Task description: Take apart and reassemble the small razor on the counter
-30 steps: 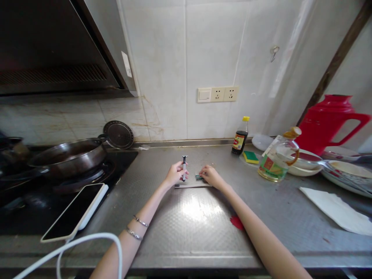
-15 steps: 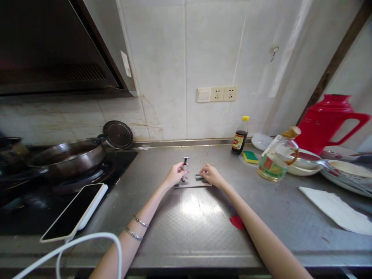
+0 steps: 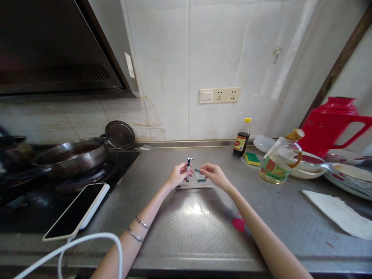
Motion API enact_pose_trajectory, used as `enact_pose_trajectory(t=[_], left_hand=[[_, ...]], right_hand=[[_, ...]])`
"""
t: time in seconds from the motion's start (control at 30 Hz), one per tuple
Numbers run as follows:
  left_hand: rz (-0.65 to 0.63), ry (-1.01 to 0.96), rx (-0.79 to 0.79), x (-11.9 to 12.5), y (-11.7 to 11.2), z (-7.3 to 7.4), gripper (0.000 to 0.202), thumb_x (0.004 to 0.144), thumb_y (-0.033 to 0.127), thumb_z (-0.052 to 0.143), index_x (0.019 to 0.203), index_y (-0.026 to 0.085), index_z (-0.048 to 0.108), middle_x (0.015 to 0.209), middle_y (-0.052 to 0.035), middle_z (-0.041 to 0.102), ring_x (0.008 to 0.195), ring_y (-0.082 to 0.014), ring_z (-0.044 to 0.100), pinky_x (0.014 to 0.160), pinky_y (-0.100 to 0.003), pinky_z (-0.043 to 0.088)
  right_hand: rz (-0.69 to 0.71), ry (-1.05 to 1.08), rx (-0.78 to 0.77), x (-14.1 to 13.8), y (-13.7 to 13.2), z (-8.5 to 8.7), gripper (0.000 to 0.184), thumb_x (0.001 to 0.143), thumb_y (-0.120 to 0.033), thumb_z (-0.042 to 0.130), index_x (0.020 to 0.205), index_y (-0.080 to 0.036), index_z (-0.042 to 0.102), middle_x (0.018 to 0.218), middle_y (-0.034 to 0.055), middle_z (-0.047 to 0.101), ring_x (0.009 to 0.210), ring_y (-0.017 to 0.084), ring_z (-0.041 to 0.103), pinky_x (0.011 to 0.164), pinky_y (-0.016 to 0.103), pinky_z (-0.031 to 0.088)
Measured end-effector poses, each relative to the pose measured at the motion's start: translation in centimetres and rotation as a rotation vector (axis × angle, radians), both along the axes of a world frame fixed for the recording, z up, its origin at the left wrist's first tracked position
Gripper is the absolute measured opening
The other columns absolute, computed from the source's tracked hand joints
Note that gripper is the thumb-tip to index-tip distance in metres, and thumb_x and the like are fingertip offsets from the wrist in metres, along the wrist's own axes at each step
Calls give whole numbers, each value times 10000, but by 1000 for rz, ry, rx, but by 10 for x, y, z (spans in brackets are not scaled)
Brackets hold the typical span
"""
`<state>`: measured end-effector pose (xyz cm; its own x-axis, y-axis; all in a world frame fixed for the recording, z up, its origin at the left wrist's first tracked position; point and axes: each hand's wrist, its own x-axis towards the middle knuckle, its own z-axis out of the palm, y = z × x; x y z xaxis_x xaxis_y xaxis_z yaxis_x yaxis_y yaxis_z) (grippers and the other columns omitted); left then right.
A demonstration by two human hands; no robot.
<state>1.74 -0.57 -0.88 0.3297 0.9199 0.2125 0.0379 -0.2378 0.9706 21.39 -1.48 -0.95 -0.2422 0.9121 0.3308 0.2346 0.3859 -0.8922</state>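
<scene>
Holding the upright razor-like tool point(image 3: 188, 169) pinched in my left hand point(image 3: 176, 176), I grip a small green strip point(image 3: 197, 170) in my right hand point(image 3: 216, 176), near the tool, above the metal counter point(image 3: 174, 228). I judge this fine two-handed work; the next move calls for a light, steady pinch.

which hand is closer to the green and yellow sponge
Right. The right hand is left of the sponge; the left hand, holding a slim upright tool, is farther left, beyond the right hand.

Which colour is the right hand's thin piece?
The thin piece looks green, best seen in the head view.
</scene>
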Motion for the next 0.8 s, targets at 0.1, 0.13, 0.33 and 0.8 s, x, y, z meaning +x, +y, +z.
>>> enact_pose_trajectory(t=[0.1,0.13,0.33,0.8], left_hand=[[-14,-18,2,1,-1,0,384,691,255,668,1033,131,545,863,-79,648,692,-150,634,483,-186,443],[-16,-22,4,1,-1,0,390,690,262,669,1036,132,544,857,-75,646,691,-152,635,483,-189,446],[-34,-17,-18,3,-2,-1,425,683,296,686,1051,138,545,832,-68,644,675,-159,640,459,-183,442],[7,7,-30,-5,-3,8,384,701,310,668,1017,132,543,781,-50,632,619,-134,632,438,-166,448]], right_hand=[[-21,-28,60,-3,-2,0,282,771,-413,545,794,-146,634,704,38,629,658,152,575,530,235,461],[-31,-47,89,-4,-2,0,276,781,-402,537,796,-147,643,714,43,636,672,156,580,541,237,463],[-145,-102,218,-12,-7,-3,236,809,-349,525,817,-161,667,791,58,673,728,167,600,613,255,470],[-87,-331,534,0,-13,7,269,857,-343,500,1051,-248,660,923,69,636,774,162,590,664,266,485]])
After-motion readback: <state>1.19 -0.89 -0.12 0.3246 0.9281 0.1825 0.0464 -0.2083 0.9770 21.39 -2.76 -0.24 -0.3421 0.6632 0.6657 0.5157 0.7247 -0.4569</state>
